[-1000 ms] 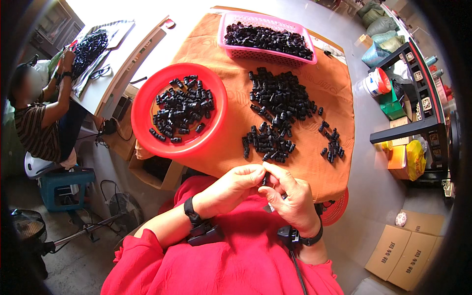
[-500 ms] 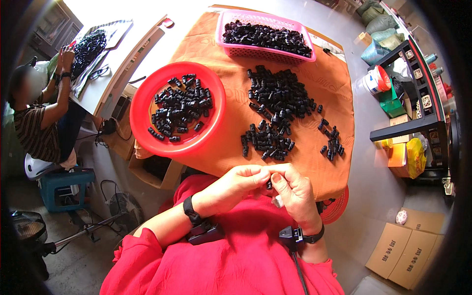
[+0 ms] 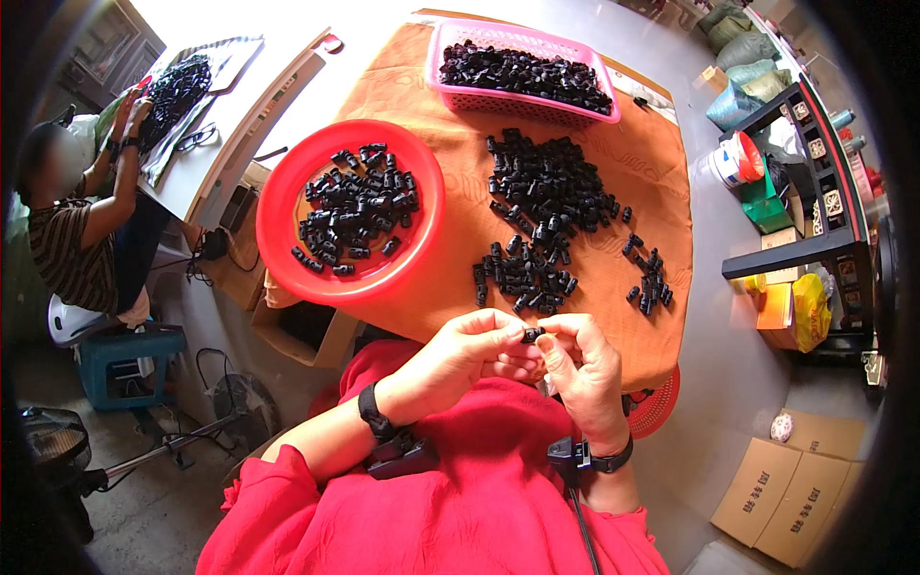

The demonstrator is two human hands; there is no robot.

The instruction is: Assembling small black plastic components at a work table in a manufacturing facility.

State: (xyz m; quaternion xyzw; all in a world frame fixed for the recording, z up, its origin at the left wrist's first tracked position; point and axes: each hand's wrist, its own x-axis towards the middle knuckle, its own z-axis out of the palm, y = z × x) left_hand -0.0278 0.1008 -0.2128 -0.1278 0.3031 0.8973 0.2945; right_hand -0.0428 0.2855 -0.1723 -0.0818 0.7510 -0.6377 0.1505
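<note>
Between the fingertips of both hands sits a small black cylindrical plastic part [image 3: 533, 334], held sideways over the table's near edge. My left hand [image 3: 479, 347] pinches its left end with thumb and forefinger. The right end is gripped by my right hand [image 3: 582, 369], which also has a small whitish thing tucked lower in the palm, too hidden to name. Just beyond my hands lies a loose heap of similar black parts [image 3: 551, 182] on the orange cloth [image 3: 450, 201]. A smaller cluster of parts [image 3: 652, 283] lies to the right. A red basin [image 3: 278, 192] at left contains many more.
At the table's far side stands a pink basket [image 3: 522, 34] filled with small black pieces. A red perforated basket [image 3: 656, 410] pokes out beneath the table's right edge. To the left a person [image 3: 86, 220] works at another table. Flattened cardboard [image 3: 786, 489] lies on the floor at right.
The black part has come up into view and turned level between my fingertips. My left hand's lower fingers have spread a little, and my right hand has shifted slightly.
</note>
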